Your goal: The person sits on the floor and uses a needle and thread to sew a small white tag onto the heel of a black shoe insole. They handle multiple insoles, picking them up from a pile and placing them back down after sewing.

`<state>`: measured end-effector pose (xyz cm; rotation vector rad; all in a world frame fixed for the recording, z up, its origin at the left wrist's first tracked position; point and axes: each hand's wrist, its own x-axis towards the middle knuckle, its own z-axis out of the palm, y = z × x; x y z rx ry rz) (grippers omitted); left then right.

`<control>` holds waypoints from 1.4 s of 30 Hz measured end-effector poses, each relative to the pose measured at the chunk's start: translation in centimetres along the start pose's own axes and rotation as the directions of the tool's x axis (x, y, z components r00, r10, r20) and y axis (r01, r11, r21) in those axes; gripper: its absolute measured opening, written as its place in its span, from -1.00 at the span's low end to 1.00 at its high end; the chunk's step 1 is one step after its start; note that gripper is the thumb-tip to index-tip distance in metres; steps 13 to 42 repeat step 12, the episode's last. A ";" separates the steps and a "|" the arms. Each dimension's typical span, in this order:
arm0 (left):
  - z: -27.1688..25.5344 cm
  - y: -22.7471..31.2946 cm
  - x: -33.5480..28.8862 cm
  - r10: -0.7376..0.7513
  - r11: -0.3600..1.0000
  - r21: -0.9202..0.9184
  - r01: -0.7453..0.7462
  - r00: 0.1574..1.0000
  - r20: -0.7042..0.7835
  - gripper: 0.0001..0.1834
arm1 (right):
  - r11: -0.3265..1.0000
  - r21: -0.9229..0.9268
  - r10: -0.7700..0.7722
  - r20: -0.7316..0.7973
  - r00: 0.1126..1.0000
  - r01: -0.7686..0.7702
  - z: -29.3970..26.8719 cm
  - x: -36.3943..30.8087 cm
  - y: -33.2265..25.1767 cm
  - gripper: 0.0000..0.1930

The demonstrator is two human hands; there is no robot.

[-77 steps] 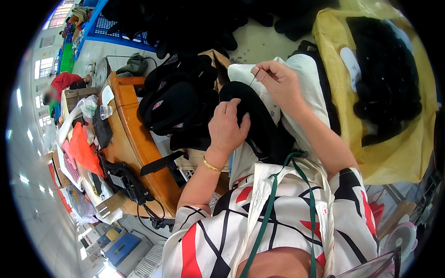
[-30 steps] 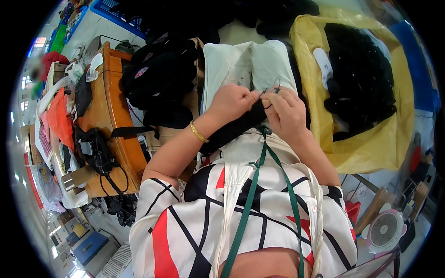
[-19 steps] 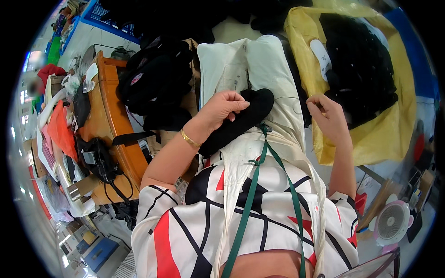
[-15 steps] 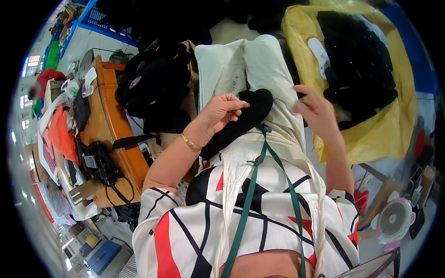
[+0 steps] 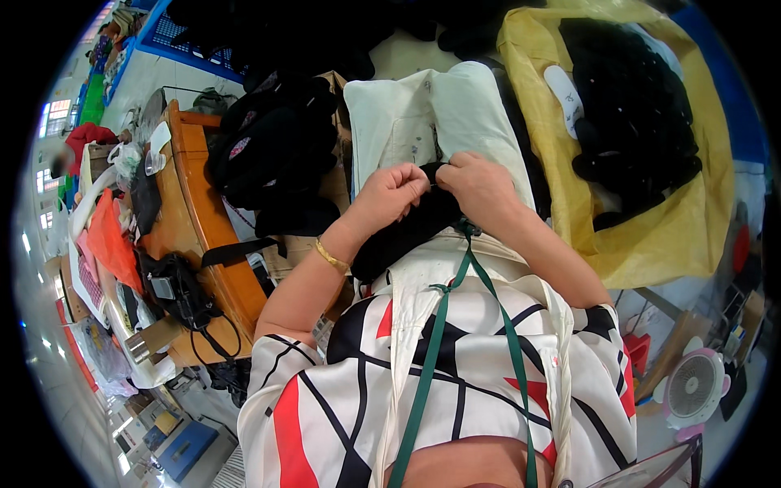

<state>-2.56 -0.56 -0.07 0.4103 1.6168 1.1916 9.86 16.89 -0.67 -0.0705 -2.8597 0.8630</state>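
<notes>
Across my lap lies a soft black cloth piece (image 5: pixel 419 221), long and rounded like a slipper. My left hand (image 5: pixel 386 199) is closed in a pinch at its upper edge, thumb against the bent fingers. My right hand (image 5: pixel 480 189) meets it from the other side, fingertips pinched together on the same edge. The hands almost touch. Anything thin between the fingertips is too small to make out. Under the piece are my lap's pale cloth covering (image 5: pixel 476 110) and an apron with green ties (image 5: pixel 439 321).
At right, a yellow sack (image 5: pixel 529 69) holds black pieces and a white insole-shaped piece (image 5: pixel 562 91). Black slipper-like items (image 5: pixel 272 154) are heaped at left beside an orange wooden table (image 5: pixel 185 187) with a black bag (image 5: pixel 175 285). A fan (image 5: pixel 693 384) stands at lower right.
My right hand has come in from the right, where it was raised away from the cloth, to the edge of the black piece. My left hand keeps its pinch.
</notes>
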 end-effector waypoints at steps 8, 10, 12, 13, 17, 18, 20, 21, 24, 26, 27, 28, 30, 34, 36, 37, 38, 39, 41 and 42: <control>-0.1 -1.2 0.7 -0.126 0.992 0.031 0.125 0.992 0.015 -0.82 | 0.959 0.279 0.074 -0.093 0.993 -0.045 2.3 -0.2 -0.7 -0.93; -0.3 -1.2 0.4 -0.131 0.991 0.012 0.131 0.991 0.003 -0.80 | 0.687 0.654 0.339 0.095 0.936 -0.316 2.0 -0.2 -0.6 -0.90; -0.9 -1.7 0.2 -0.089 0.989 -0.120 0.091 0.996 0.026 -0.80 | 0.473 0.769 0.422 0.232 0.876 -0.431 1.4 -0.2 -0.6 -0.88; -0.9 -1.7 0.2 -0.089 0.989 -0.120 0.091 0.996 0.026 -0.80 | 0.473 0.769 0.422 0.232 0.876 -0.431 1.4 -0.2 -0.6 -0.88; -0.9 -1.7 0.2 -0.089 0.989 -0.120 0.091 0.996 0.026 -0.80 | 0.473 0.769 0.422 0.232 0.876 -0.431 1.4 -0.2 -0.6 -0.88; -0.9 -1.7 0.2 -0.089 0.989 -0.120 0.091 0.996 0.026 -0.80 | 0.473 0.769 0.422 0.232 0.876 -0.431 1.4 -0.2 -0.6 -0.88; -0.9 -1.7 0.2 -0.089 0.989 -0.120 0.091 0.996 0.026 -0.80 | 0.473 0.769 0.422 0.232 0.876 -0.431 1.4 -0.2 -0.6 -0.88; -0.9 -1.7 0.2 -0.089 0.989 -0.120 0.091 0.996 0.026 -0.80 | 0.473 0.769 0.422 0.232 0.876 -0.431 1.4 -0.2 -0.6 -0.88; -0.9 -1.7 0.2 -0.089 0.989 -0.120 0.091 0.996 0.026 -0.80 | 0.473 0.769 0.422 0.232 0.876 -0.431 1.4 -0.2 -0.6 -0.88; -0.9 -1.7 0.2 -0.089 0.989 -0.120 0.091 0.996 0.026 -0.80 | 0.473 0.769 0.422 0.232 0.876 -0.431 1.4 -0.2 -0.6 -0.88; -0.9 -1.7 0.2 -0.089 0.989 -0.120 0.091 0.996 0.026 -0.80 | 0.473 0.769 0.422 0.232 0.876 -0.431 1.4 -0.2 -0.6 -0.88; -0.9 -1.7 0.2 -0.089 0.989 -0.120 0.091 0.996 0.026 -0.80 | 0.473 0.769 0.422 0.232 0.876 -0.431 1.4 -0.2 -0.6 -0.88; -0.9 -1.7 0.2 -0.089 0.989 -0.120 0.091 0.996 0.026 -0.80 | 0.473 0.769 0.422 0.232 0.876 -0.431 1.4 -0.2 -0.6 -0.88; -0.9 -1.7 0.2 -0.089 0.989 -0.120 0.091 0.996 0.026 -0.80 | 0.473 0.769 0.422 0.232 0.876 -0.431 1.4 -0.2 -0.6 -0.88; -0.9 -1.7 0.2 -0.089 0.989 -0.120 0.091 0.996 0.026 -0.80 | 0.473 0.769 0.422 0.232 0.876 -0.431 1.4 -0.2 -0.6 -0.88; -0.9 -1.7 0.2 -0.089 0.989 -0.120 0.091 0.996 0.026 -0.80 | 0.473 0.769 0.422 0.232 0.876 -0.431 1.4 -0.2 -0.6 -0.88; -0.9 -1.7 0.2 -0.089 0.989 -0.120 0.091 0.996 0.026 -0.80 | 0.473 0.769 0.422 0.232 0.876 -0.431 1.4 -0.2 -0.6 -0.88; -0.9 -1.7 0.2 -0.089 0.989 -0.120 0.091 0.996 0.026 -0.80 | 0.473 0.769 0.422 0.232 0.876 -0.431 1.4 -0.2 -0.6 -0.88; -0.9 -1.7 0.2 -0.089 0.989 -0.120 0.091 0.996 0.026 -0.80 | 0.473 0.769 0.422 0.232 0.876 -0.431 1.4 -0.2 -0.6 -0.88; -0.9 -1.7 0.2 -0.089 0.989 -0.120 0.091 0.996 0.026 -0.80 | 0.473 0.769 0.422 0.232 0.876 -0.431 1.4 -0.2 -0.6 -0.88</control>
